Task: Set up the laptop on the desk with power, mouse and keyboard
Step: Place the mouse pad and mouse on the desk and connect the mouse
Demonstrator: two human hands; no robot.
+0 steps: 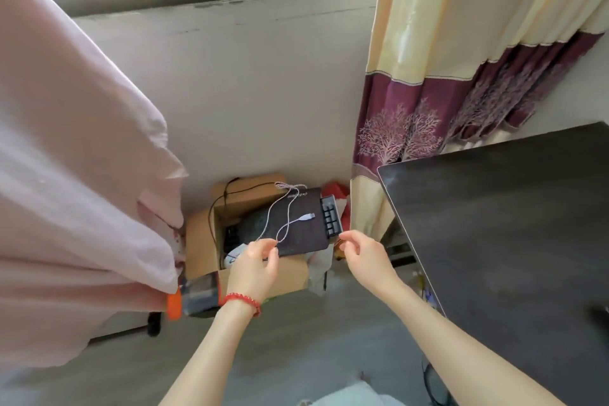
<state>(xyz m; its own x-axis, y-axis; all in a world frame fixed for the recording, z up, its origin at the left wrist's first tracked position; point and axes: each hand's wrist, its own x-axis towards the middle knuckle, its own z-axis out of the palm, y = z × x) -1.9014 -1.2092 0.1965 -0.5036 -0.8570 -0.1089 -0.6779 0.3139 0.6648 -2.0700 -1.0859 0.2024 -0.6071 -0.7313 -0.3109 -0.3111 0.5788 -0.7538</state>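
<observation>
Here the left hand (258, 257) pinches the braided cable (286, 217) between its fingers (272, 245); the cable's white USB plug (304, 217) lies on the dark pad (296, 224) above the cardboard box (211, 241). The right hand (361, 252) hovers beside the keyboard (331, 216), fingers loosely curled, holding nothing. The dark surface (510, 224) lies to the right.

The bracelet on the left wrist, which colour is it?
Red; the beaded bracelet shows clearly in the head view, just below the left hand.
</observation>
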